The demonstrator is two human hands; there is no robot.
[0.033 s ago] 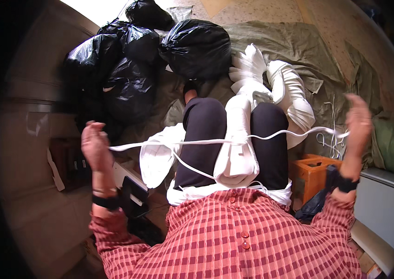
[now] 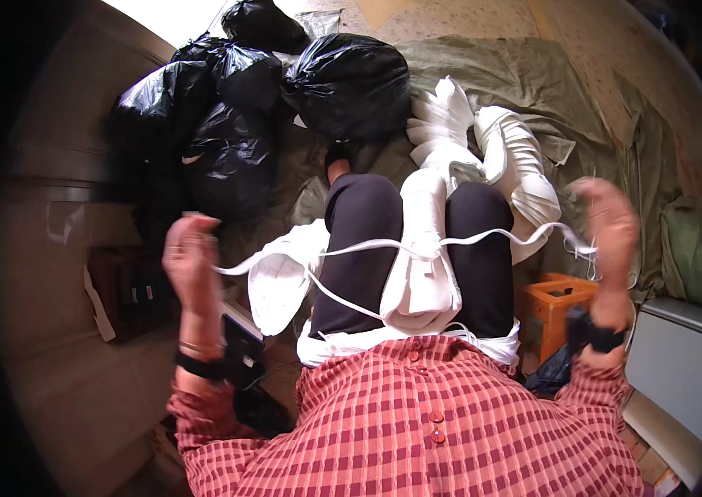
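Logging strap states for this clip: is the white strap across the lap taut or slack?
Slack: the white strap runs in loose waves on both sides of the white bundle, between the left hand and right hand.

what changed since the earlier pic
The left hand moved right and the right hand moved left, so they are closer together. The white strap between them, held at both sides, went slacker and wavier; neither hand let go. The white roll between the thighs and the black bags stayed put.
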